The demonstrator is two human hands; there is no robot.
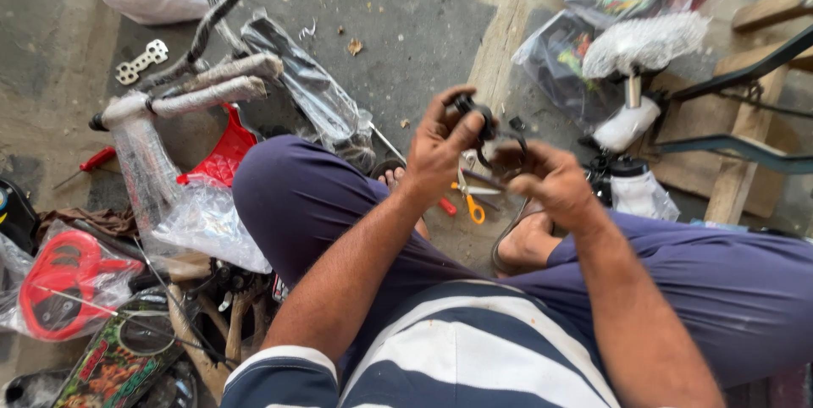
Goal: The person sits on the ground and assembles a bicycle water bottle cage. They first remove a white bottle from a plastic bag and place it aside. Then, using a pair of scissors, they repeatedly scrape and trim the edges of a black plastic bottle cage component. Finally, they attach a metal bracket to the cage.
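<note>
I sit on the floor with both hands raised over my knees. My left hand pinches a small black part with a thin black cable curling off it. My right hand grips the other end of that cable, fingers curled around it. The two hands are close together, almost touching. Below them on the floor lie orange-handled scissors and a red-handled tool, partly hidden by my left wrist.
Wrapped bicycle frame tubes and a red plastic part lie at left. A red wheel in a bag, a red screwdriver, a metal bracket, a wrapped white saddle and wooden planks surround me.
</note>
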